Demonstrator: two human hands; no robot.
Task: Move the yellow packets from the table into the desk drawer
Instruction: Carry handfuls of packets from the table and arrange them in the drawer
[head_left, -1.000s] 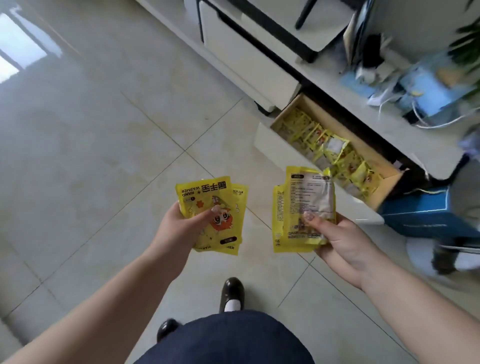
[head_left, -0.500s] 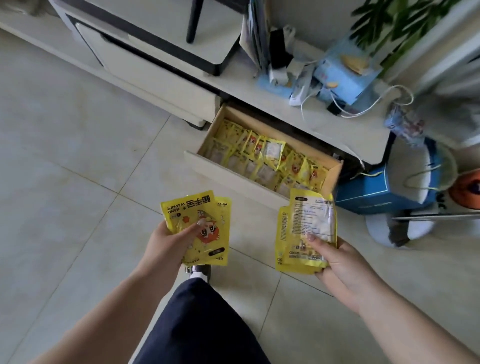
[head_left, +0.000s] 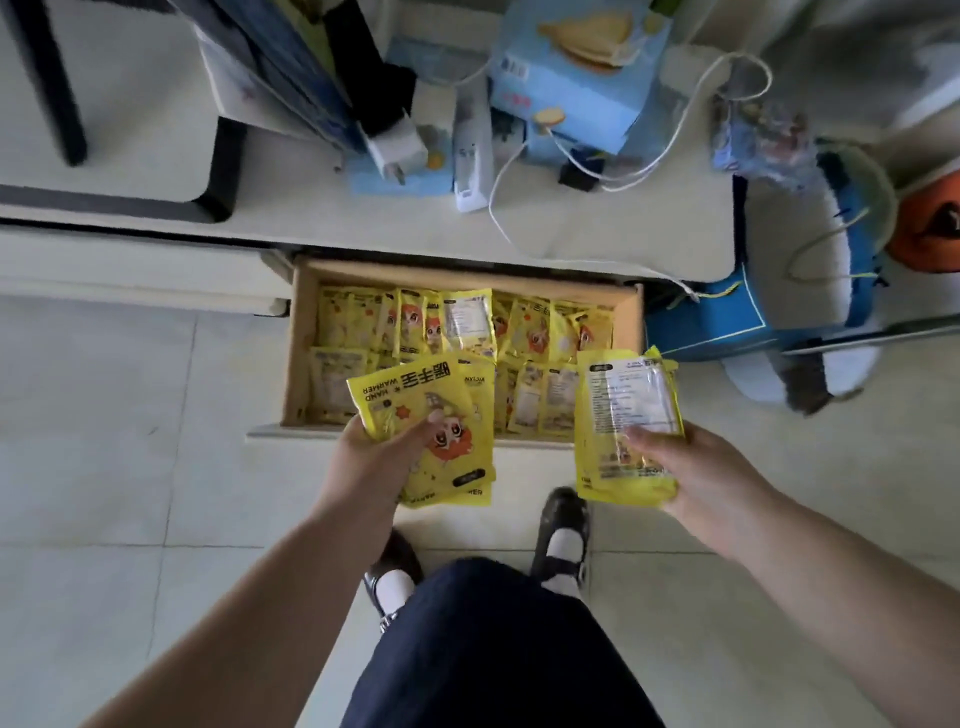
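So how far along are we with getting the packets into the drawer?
Well along. The drawer is open and already holds rows of yellow packets. In hand: the left hand grips a few packets face up, the right hand grips another small stack label side up, both just in front of the drawer. Left: drop both stacks in. The table isn't in view.
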